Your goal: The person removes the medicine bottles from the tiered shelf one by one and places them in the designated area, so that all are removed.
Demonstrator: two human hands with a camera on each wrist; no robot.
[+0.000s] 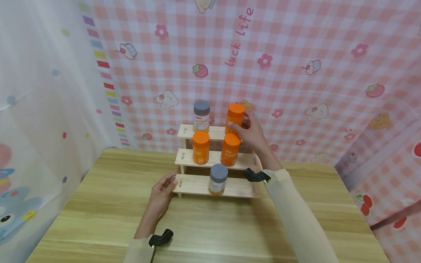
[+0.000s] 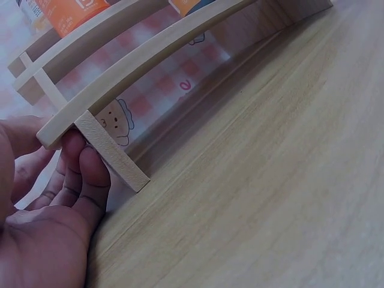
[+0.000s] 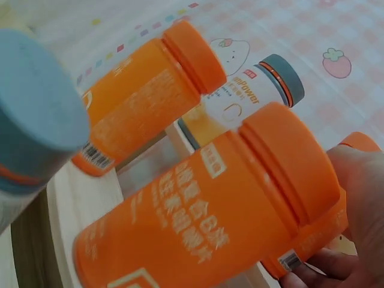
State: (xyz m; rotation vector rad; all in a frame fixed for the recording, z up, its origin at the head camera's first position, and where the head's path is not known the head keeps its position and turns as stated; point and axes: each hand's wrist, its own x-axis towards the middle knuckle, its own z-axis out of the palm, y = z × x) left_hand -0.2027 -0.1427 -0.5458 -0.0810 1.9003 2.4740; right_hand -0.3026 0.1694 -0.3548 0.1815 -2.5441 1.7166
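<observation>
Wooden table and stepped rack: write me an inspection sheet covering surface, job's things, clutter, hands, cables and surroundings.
Surface: light wood-grain table.
Job's things: pale wooden three-step rack; orange cylindrical bottle at the top step's right; two more orange bottles on the middle step; grey-lidded, white-labelled cylindrical bottle at top left; second grey-lidded bottle on the bottom step.
Clutter: nothing seen.
Hands: left hand grips the bottom step's left end; right hand holds the top orange bottle.
Cables: nothing seen.
Surroundings: pink-and-white checked backdrop behind; white dotted curtain at left.
</observation>
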